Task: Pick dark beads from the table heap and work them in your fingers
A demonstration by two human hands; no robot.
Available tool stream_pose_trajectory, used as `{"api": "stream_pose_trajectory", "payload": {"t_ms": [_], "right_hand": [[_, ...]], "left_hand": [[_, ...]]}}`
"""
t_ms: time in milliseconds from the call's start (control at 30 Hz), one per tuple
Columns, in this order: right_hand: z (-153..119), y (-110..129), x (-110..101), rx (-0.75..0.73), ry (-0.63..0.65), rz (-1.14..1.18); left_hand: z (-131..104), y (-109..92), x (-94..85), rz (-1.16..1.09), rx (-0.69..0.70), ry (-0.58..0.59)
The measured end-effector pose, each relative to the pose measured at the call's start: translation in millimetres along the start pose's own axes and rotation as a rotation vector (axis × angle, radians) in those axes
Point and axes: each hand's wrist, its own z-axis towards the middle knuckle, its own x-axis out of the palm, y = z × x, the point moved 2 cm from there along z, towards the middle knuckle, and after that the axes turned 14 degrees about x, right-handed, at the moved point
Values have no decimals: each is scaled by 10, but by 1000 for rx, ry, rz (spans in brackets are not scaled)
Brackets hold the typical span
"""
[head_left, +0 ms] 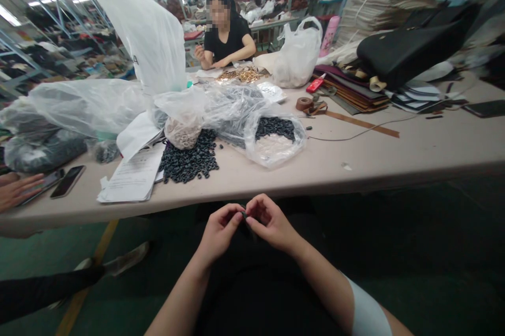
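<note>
My left hand (221, 228) and my right hand (272, 222) meet fingertip to fingertip just off the table's front edge. Between them they pinch a small dark green piece (244, 215), mostly covered by the fingers. On the table beyond lies a loose pile of small dark rings (189, 160). To its right, an open clear bag (255, 149) holds more small dark pieces and some pale ones. A tied clear bag of pale rings (183, 131) rests against the pile.
Printed papers (132, 181) and a phone (68, 182) lie left, beside another person's hand (19, 189). Across the table (355, 154) a person in black (231, 41) sits by gold-coloured pieces (240, 74). A black bag (410, 47) is at right.
</note>
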Motion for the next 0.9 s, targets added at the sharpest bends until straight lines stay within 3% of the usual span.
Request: {"api": "stream_pose_trajectory", "payload": {"t_ms": [167,300,900], "right_hand": [[18,28,-11,19,58,101],[32,60,-17,33,54,99],[27,-63,-96,100,87,116]], "left_hand": [[-28,42,127,-407,-165,-165],[-59,24,220,-598,-278,-210],[-156,-5,316,-596,-298,-279]]}}
